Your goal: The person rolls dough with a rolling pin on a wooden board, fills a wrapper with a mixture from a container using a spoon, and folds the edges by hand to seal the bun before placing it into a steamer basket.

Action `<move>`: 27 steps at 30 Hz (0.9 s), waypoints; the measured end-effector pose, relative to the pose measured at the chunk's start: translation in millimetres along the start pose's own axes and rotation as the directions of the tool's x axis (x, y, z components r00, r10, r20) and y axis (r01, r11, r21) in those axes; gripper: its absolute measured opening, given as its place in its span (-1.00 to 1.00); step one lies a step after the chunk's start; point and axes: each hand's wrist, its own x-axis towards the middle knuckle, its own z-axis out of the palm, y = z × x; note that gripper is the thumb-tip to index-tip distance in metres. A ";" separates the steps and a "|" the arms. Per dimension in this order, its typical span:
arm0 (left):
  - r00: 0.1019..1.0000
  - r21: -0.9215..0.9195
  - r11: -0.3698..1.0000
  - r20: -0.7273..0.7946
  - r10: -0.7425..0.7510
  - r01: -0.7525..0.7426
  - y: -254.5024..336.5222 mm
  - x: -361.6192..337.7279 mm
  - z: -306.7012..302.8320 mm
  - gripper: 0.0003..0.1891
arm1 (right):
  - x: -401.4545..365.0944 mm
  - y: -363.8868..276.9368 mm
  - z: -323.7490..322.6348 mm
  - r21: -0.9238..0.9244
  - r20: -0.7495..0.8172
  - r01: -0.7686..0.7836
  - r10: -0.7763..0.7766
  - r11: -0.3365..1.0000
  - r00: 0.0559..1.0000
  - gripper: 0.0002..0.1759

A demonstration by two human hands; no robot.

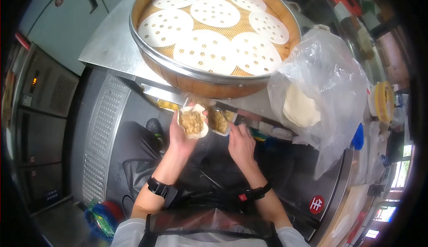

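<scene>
My left hand (179, 136) cups a round dough wrapper (203, 132), its fingers curled around the underside. A mound of pale brown, crumbly filling (191, 122) covers most of the wrapper. Just to the right, my right hand (241, 143) grips a thin tool (224, 115) whose far end reaches into a tub of filling (217, 121); the tool's kind cannot be made out. Both hands are below the front of the steel worktop, with the tub partly tucked under the steamer's edge.
A large round bamboo steamer (196, 74) sits on the steel worktop (111, 46), lined with several perforated paper discs (215, 12). To its right, a clear plastic bag (334, 64) holds pale round dough wrappers (301, 106). Steel cabinets (44, 93) stand at left.
</scene>
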 end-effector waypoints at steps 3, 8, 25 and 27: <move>0.996 0.171 0.981 -0.029 -0.083 0.086 -3.8 -24.7 -1.2 -0.47 | 5.4 -15.3 -26.5 0.118 -0.225 0.162 -0.132 0.980 0.965 -0.69; 0.963 0.426 0.866 -0.044 -0.267 0.260 -18.4 -66.0 -7.0 -0.39 | -7.5 -35.5 -50.8 0.550 0.162 -0.071 -0.023 0.832 0.986 -0.83; 0.971 0.693 0.697 -0.016 -0.239 0.183 -32.0 -131.7 -6.1 -0.82 | -69.4 -54.4 -76.2 0.464 -0.132 0.324 -0.297 0.824 0.945 -0.89; 0.969 0.700 0.691 -0.007 -0.248 0.182 -33.3 -133.1 -5.8 -0.83 | -74.7 -52.1 -75.9 0.432 -0.131 0.340 -0.315 0.835 0.940 -0.89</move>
